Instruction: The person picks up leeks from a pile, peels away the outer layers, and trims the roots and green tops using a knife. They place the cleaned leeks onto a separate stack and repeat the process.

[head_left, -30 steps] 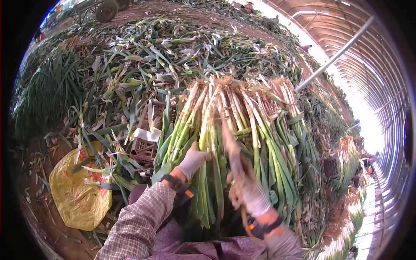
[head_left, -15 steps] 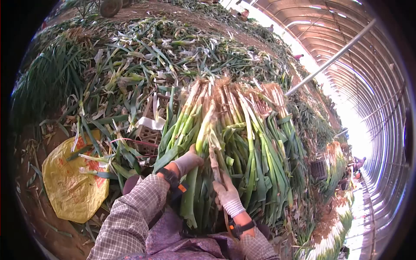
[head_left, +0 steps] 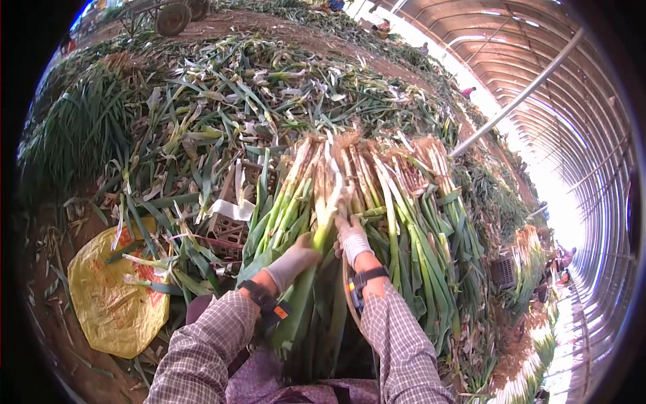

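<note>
One leek (head_left: 327, 221), pale end pointing away
The gloved left hand (head_left: 296, 260) clamps its green part; the right hand (head_left: 353, 241), nearer the pale shank, sits just right of it (whether those fingers grip, I cannot tell).

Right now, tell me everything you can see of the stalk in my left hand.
The stalk looks like a fresh leek: a pale, smooth-looking shaft that turns yellow-green near your left hand, with broad green leaves below. It lies at a slant, pale end away from you and leaves toward you, over the heap of other stalks. Your left hand grips its green part. Your right hand is close beside the shaft; whether it touches is unclear. The root end is hard to make out.
</note>
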The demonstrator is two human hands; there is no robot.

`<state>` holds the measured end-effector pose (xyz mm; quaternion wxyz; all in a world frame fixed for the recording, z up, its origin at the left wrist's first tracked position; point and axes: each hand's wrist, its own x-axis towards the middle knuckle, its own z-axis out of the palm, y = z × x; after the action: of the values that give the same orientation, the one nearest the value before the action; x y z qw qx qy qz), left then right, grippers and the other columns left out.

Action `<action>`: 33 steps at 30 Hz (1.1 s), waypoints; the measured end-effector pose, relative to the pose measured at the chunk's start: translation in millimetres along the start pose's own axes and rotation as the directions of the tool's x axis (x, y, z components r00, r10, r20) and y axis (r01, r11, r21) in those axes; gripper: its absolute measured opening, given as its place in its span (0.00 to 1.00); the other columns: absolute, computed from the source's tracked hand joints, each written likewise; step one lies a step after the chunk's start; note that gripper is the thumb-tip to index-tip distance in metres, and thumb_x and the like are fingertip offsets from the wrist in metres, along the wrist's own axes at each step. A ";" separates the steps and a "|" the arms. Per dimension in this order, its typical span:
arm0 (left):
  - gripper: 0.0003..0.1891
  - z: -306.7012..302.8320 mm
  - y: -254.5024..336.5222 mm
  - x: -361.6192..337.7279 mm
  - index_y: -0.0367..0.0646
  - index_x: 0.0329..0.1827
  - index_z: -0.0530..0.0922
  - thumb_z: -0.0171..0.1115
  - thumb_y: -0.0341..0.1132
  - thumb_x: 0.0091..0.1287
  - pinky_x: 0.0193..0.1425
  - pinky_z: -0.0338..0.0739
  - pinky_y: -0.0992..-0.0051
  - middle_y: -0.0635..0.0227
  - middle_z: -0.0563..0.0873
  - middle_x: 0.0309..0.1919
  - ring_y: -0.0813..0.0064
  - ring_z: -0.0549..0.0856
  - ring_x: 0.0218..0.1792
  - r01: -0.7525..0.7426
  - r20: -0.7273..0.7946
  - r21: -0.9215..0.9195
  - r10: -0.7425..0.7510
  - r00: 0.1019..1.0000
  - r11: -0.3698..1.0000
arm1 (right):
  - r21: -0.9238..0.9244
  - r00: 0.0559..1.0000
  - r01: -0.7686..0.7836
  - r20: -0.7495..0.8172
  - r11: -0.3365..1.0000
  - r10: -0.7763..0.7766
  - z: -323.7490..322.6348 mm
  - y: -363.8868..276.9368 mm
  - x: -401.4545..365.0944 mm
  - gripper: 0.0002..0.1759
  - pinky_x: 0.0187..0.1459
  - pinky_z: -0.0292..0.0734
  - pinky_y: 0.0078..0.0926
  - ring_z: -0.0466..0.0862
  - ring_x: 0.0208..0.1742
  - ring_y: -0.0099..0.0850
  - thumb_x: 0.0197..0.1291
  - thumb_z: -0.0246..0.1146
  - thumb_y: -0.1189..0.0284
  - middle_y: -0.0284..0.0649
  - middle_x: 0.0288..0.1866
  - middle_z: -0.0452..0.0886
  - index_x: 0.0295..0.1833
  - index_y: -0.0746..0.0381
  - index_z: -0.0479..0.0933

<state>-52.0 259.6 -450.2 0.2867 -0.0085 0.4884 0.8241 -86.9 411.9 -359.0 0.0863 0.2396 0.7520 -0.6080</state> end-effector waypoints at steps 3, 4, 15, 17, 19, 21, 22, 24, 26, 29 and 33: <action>0.13 -15.0 -22.3 21.7 0.35 0.47 0.77 0.49 0.23 0.60 0.49 0.82 0.63 0.59 0.85 0.38 0.62 0.85 0.39 0.133 0.135 -0.537 -0.070 0.988 0.833 | 0.061 0.997 -0.013 0.077 0.998 0.008 -21.4 -0.7 -28.2 0.25 0.13 0.68 0.29 0.72 0.14 0.26 0.69 0.59 0.58 0.32 0.25 0.70 0.68 0.47 0.64; 0.13 -25.9 -39.2 36.2 0.35 0.47 0.76 0.49 0.23 0.60 0.49 0.82 0.63 0.58 0.85 0.38 0.63 0.85 0.38 -0.196 0.126 -0.180 0.220 0.967 0.964 | 0.007 0.992 -0.089 0.090 0.996 0.088 -27.1 -7.6 -56.7 0.26 0.13 0.68 0.29 0.73 0.16 0.26 0.69 0.59 0.58 0.32 0.29 0.72 0.69 0.45 0.63; 0.47 39.4 15.3 -43.2 0.30 0.77 0.50 0.69 0.44 0.65 0.52 0.78 0.75 0.52 0.79 0.59 0.71 0.80 0.52 0.008 0.105 0.432 -0.059 0.993 0.902 | -0.066 0.993 0.038 0.117 0.997 -0.030 -91.9 52.8 -270.7 0.35 0.17 0.70 0.21 0.75 0.16 0.21 0.66 0.60 0.75 0.36 0.35 0.77 0.77 0.54 0.56; 0.46 51.0 23.7 -56.0 0.29 0.76 0.52 0.69 0.45 0.65 0.53 0.77 0.76 0.51 0.79 0.59 0.70 0.80 0.53 0.025 0.068 0.473 -0.065 0.996 0.880 | -0.079 0.995 0.021 0.103 0.997 -0.013 -94.1 66.5 -284.2 0.36 0.20 0.71 0.19 0.74 0.18 0.19 0.66 0.61 0.75 0.36 0.38 0.78 0.77 0.55 0.57; 0.41 50.0 10.0 -51.2 0.36 0.78 0.51 0.65 0.40 0.69 0.53 0.77 0.72 0.53 0.82 0.53 0.68 0.82 0.49 0.020 0.089 0.408 -0.061 0.994 0.913 | -0.106 0.993 0.078 0.102 0.991 -0.067 -91.7 81.9 -291.9 0.35 0.20 0.72 0.19 0.74 0.18 0.19 0.66 0.61 0.75 0.36 0.39 0.79 0.77 0.55 0.57; 0.40 34.2 -17.5 -40.7 0.45 0.79 0.49 0.62 0.33 0.69 0.51 0.79 0.69 0.57 0.83 0.48 0.67 0.84 0.46 0.014 0.339 0.244 -0.099 0.936 0.970 | -0.092 0.993 0.034 0.116 0.995 -0.023 -90.2 85.6 -302.8 0.36 0.20 0.72 0.19 0.74 0.18 0.19 0.66 0.61 0.76 0.37 0.40 0.78 0.77 0.55 0.57; 0.41 25.4 -35.9 -32.9 0.50 0.80 0.47 0.60 0.28 0.67 0.50 0.80 0.67 0.58 0.83 0.46 0.67 0.84 0.44 0.023 0.400 0.190 -0.099 0.911 0.981 | -0.083 0.994 0.038 0.108 0.996 -0.029 -90.8 84.6 -307.6 0.35 0.21 0.72 0.19 0.74 0.18 0.19 0.66 0.60 0.76 0.36 0.38 0.76 0.77 0.55 0.57; 0.47 32.6 -27.9 -48.7 0.62 0.81 0.43 0.57 0.19 0.63 0.46 0.83 0.64 0.62 0.84 0.42 0.66 0.85 0.40 0.062 0.517 0.087 -0.098 0.850 0.994 | -0.063 0.995 0.048 0.095 0.997 -0.042 -94.0 84.4 -315.1 0.34 0.22 0.73 0.21 0.73 0.19 0.21 0.67 0.58 0.75 0.33 0.35 0.72 0.77 0.56 0.57; 0.49 54.3 -0.2 -86.0 0.62 0.81 0.44 0.57 0.17 0.60 0.45 0.84 0.64 0.61 0.83 0.46 0.65 0.85 0.40 0.341 0.343 0.029 -0.330 0.880 0.940 | 0.035 0.997 0.017 0.075 0.999 -0.020 -99.3 88.2 -321.7 0.34 0.21 0.73 0.20 0.74 0.18 0.21 0.67 0.59 0.76 0.35 0.38 0.75 0.77 0.57 0.56; 0.49 66.2 6.6 -92.6 0.55 0.81 0.45 0.57 0.18 0.58 0.47 0.84 0.63 0.58 0.79 0.54 0.63 0.85 0.44 0.185 0.320 -0.025 -0.167 0.932 0.982 | -0.095 0.986 0.146 0.090 0.985 -0.137 -98.9 97.5 -330.9 0.37 0.20 0.72 0.19 0.74 0.20 0.18 0.66 0.60 0.76 0.39 0.43 0.79 0.78 0.57 0.54; 0.49 83.8 1.0 -86.1 0.47 0.81 0.46 0.60 0.20 0.54 0.54 0.79 0.68 0.59 0.77 0.57 0.66 0.81 0.51 -0.007 0.245 0.088 -0.015 0.969 0.996 | -0.134 0.987 0.092 0.147 0.987 -0.072 -92.1 121.2 -334.6 0.40 0.36 0.77 0.21 0.80 0.33 0.22 0.63 0.66 0.69 0.41 0.54 0.79 0.77 0.58 0.55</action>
<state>41.8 287.1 -380.3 0.3469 0.1053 0.4852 0.7957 275.6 432.2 -301.2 0.1310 0.1581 0.7942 -0.5719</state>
